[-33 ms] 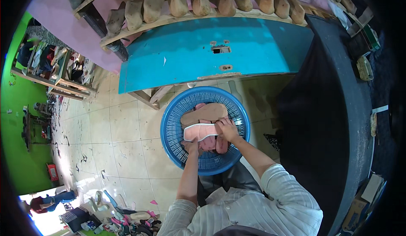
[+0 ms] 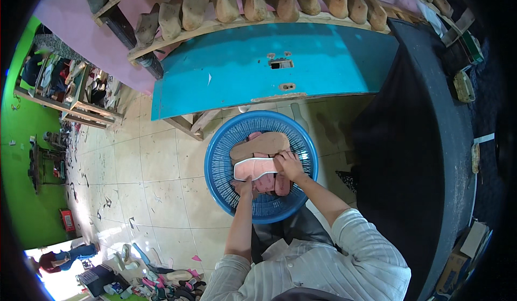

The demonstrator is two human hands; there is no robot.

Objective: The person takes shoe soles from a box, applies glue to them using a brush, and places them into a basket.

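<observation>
A pink, sole-shaped insole (image 2: 256,168) with a white edge lies level over the round blue plastic basket (image 2: 209,166). My left hand (image 2: 244,187) grips its near edge at the left, the thumb on top and the other fingers partly hidden. At the right end my right hand (image 2: 291,166) is closed on the insole, fingers bent over its far side. Just beyond it, a tan shoe sole (image 2: 260,145) rests on more pink sole-like pieces (image 2: 265,183) inside the basket.
A turquoise board table (image 2: 231,74) stands beyond the basket, under a shelf of wooden shoe lasts (image 2: 254,2). Dark cloth (image 2: 404,155) hangs at the right. Scraps and shoe parts (image 2: 172,279) are heaped on the floor at lower left. Another person (image 2: 64,257) shows at far lower left.
</observation>
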